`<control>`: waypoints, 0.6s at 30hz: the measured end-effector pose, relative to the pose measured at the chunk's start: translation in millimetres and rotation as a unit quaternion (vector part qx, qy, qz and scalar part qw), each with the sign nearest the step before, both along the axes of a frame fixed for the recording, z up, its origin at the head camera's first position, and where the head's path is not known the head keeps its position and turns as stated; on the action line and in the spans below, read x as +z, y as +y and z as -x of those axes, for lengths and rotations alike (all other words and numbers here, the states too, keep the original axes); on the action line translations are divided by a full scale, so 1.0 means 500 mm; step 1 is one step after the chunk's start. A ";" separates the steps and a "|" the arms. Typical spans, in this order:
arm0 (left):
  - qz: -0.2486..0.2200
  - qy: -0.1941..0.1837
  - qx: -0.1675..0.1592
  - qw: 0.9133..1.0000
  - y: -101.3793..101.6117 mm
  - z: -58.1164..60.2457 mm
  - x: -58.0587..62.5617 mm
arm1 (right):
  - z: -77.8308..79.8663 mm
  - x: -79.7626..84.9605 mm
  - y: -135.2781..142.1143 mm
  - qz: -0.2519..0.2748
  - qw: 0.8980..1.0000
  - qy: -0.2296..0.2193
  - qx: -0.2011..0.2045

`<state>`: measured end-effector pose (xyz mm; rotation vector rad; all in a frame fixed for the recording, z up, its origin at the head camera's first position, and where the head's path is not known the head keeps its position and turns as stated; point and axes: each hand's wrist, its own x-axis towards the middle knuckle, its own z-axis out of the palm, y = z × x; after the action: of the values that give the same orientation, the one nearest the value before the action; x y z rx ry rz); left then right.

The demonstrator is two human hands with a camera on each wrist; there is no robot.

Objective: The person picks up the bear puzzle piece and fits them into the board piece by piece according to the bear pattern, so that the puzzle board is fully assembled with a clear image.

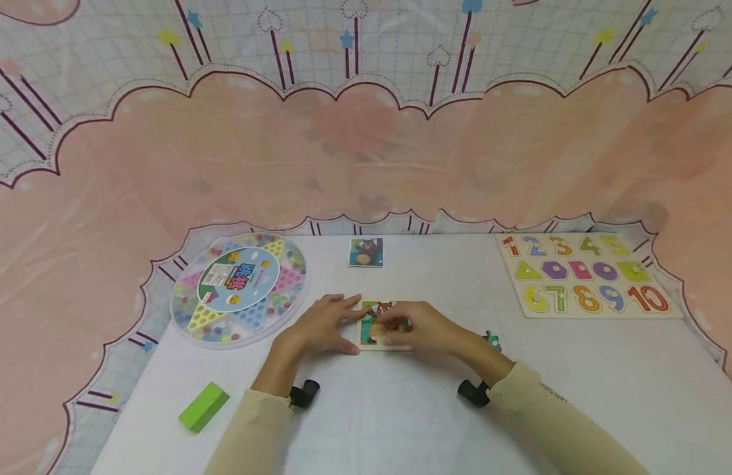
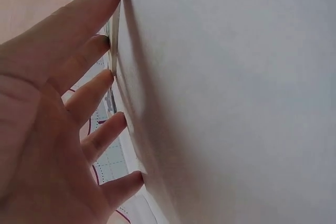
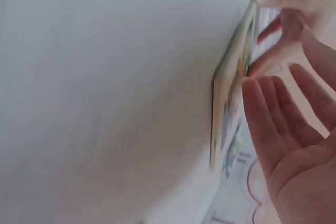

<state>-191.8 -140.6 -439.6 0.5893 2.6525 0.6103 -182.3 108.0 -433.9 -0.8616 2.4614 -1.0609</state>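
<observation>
A small wooden picture puzzle (image 1: 368,340) with a cartoon bear lies on the white table between the hands. My left hand (image 1: 327,323) spreads along its left side, with the thumb at the near left corner and a finger reaching onto the picture. In the left wrist view the left fingers (image 2: 94,95) are straight and spread, some on the tabletop. Over the right part of the puzzle is my right hand (image 1: 422,326), hiding some of the picture. Its fingertips (image 3: 251,85) touch the picture surface in the right wrist view, the fingers fairly straight and the thumb apart.
Behind the puzzle lies a small bear picture card (image 1: 366,253). A round Chinese checkers set (image 1: 238,290) is at the left, above a green block (image 1: 204,407). At the back right lies a number and shape board (image 1: 588,276). A small teal item (image 1: 492,341) sits partly behind the right wrist.
</observation>
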 end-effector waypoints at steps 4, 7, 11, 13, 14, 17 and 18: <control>0.003 0.015 -0.009 1.000 -0.001 0.001 -0.003 | -0.008 0.011 0.033 0.022 1.000 -0.011 -0.019; -0.002 0.023 -0.013 1.000 -0.003 0.002 -0.006 | -0.010 0.012 0.060 0.013 0.999 -0.010 -0.035; -0.020 0.018 -0.008 1.000 -0.002 0.003 -0.010 | -0.015 0.010 0.100 -0.007 0.998 -0.009 -0.060; -0.027 0.017 -0.003 0.999 -0.001 0.003 -0.012 | -0.017 0.010 0.122 -0.013 0.998 -0.003 -0.068; -0.030 0.017 -0.001 0.999 -0.001 0.003 -0.012 | -0.018 0.011 0.132 -0.016 0.997 0.000 -0.072; -0.034 0.021 0.003 0.999 0.000 0.002 -0.013 | -0.021 0.013 0.160 -0.039 0.996 0.007 -0.081; -0.034 0.021 0.005 0.999 0.000 0.001 -0.012 | -0.022 0.014 0.168 -0.049 0.995 0.007 -0.083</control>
<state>-192.5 -140.7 -445.9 0.6161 2.6835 0.7015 -171.1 192.1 -426.6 -0.6467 2.6105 -0.9811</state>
